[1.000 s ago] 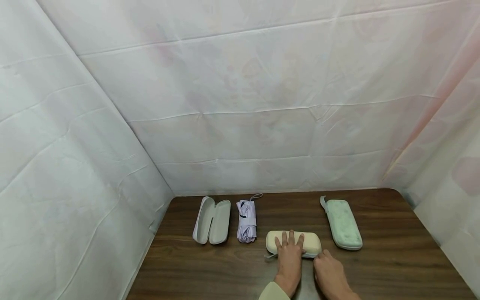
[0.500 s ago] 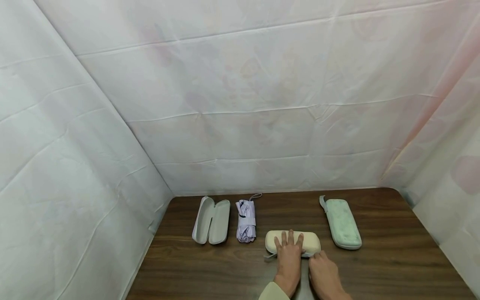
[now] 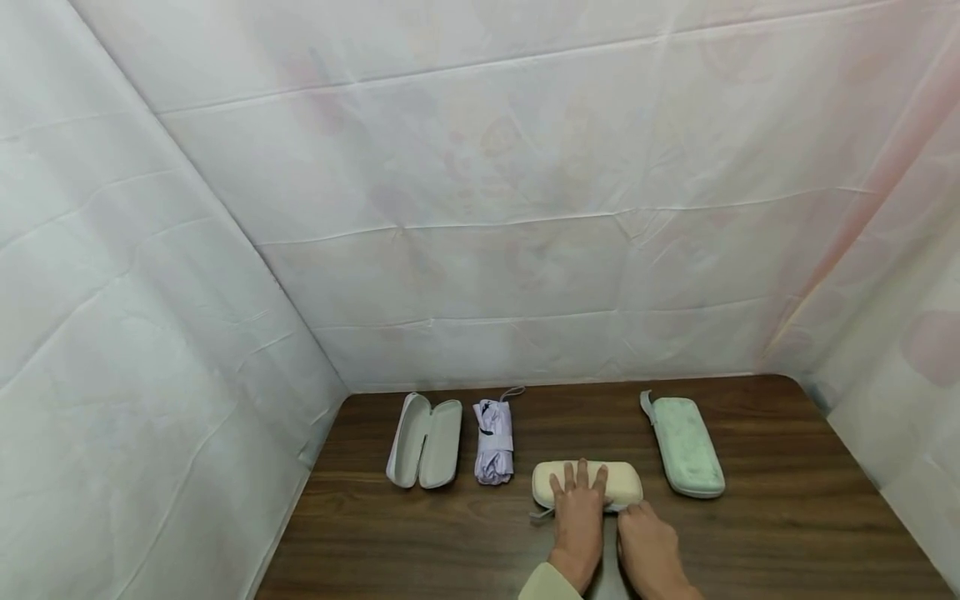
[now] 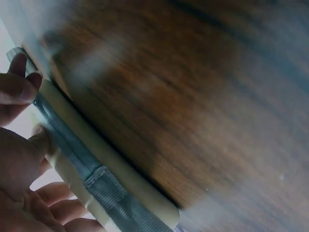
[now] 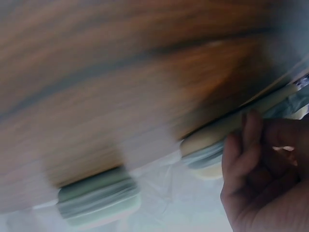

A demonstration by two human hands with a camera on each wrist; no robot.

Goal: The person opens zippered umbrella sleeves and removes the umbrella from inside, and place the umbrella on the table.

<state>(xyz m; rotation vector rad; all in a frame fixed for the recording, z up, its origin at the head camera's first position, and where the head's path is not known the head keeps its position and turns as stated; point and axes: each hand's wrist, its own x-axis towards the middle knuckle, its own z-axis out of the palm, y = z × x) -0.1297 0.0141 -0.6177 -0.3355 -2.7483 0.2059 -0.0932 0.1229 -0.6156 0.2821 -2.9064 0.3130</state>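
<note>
A cream zippered eyeglass case [image 3: 622, 483] lies sideways near the front of the table. My left hand [image 3: 577, 521] rests on its top with fingers spread and presses it down. At the case's front right edge my right hand [image 3: 651, 546] has its fingers curled. In the left wrist view its thumb and finger pinch at the grey zipper [image 4: 72, 140]; the zipper pull is hidden between them. A grey fabric strap [image 4: 108, 188] sits at the zipper's left end. The right wrist view is blurred but shows the curled right hand [image 5: 263, 179] against the zipper edge.
A pale green case [image 3: 686, 446] with a grey strap lies to the right. Further left are a folded lilac umbrella [image 3: 493, 446] and an opened light grey case [image 3: 435, 454]. White patterned cloth [image 3: 480, 275] hangs behind the brown wooden table [image 3: 390, 533] and at its sides.
My right hand has moved a little left along the case's front edge since one second ago, then hardly moved. The left hand and the case stay in place.
</note>
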